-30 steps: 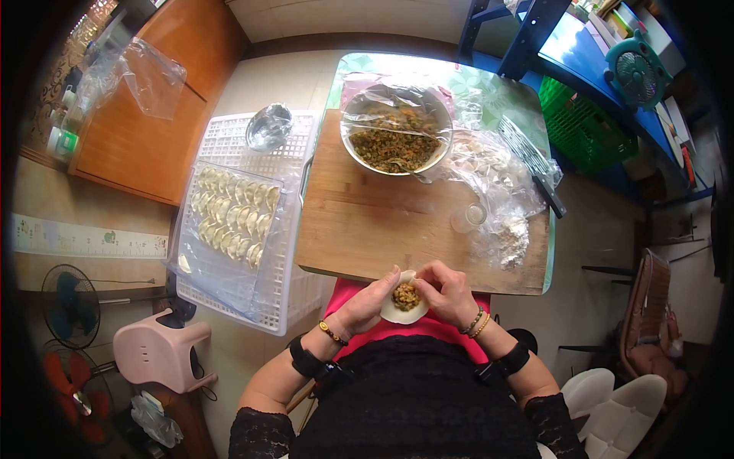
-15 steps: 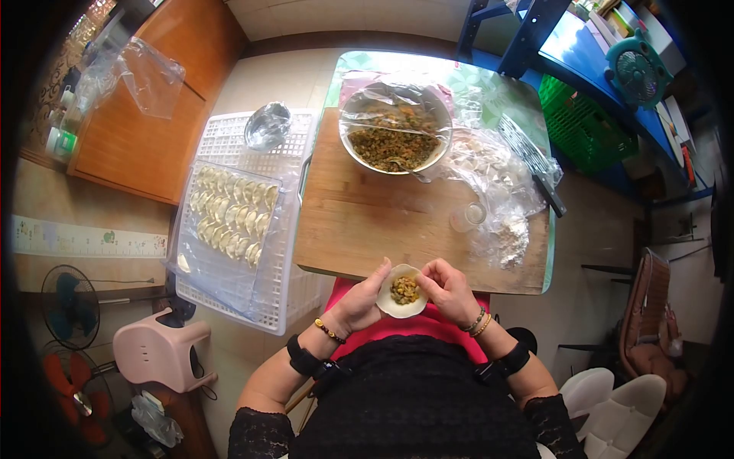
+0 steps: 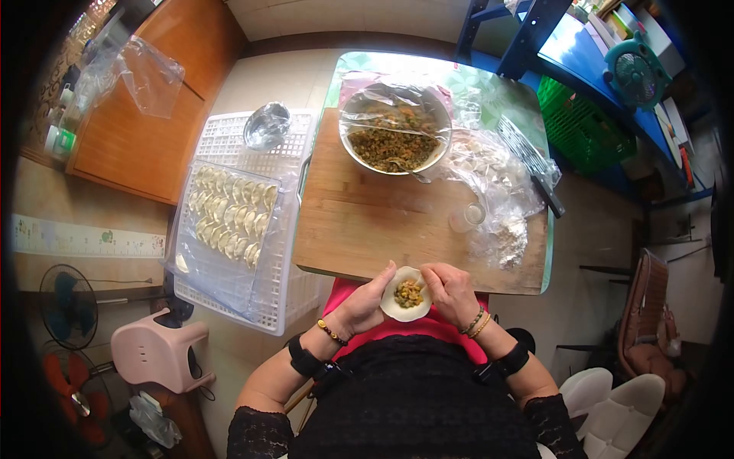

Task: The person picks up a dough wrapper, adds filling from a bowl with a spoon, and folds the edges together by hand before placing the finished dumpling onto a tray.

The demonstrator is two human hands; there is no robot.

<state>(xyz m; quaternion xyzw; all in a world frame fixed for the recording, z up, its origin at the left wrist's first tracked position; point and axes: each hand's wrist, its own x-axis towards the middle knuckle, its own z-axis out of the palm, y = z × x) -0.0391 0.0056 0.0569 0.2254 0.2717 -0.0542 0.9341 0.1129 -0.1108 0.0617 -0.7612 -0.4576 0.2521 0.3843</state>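
Between my hands, in front of the board's near edge, is a round dumpling wrapper with a mound of chopped filling in its middle. My left hand cradles the wrapper from the left, thumb pointing up along its edge. With its fingers pinched, my right hand grips the right rim. The wrapper lies open, its filling facing up. Beyond stands a metal bowl of the same filling, partly covered by clear plastic, with a utensil handle at its lower rim.
The wooden board carries a small glass jar, loose flour and wrappers under plastic. A cleaver-like tool with a black handle lies right. Leftward, folded dumplings sit in rows on a tray over a white crate, near a metal bowl.
The wrapper and both hands have shifted slightly right. The wrapper is turned a little, showing its filling more fully, and my right fingers have moved along its rim.
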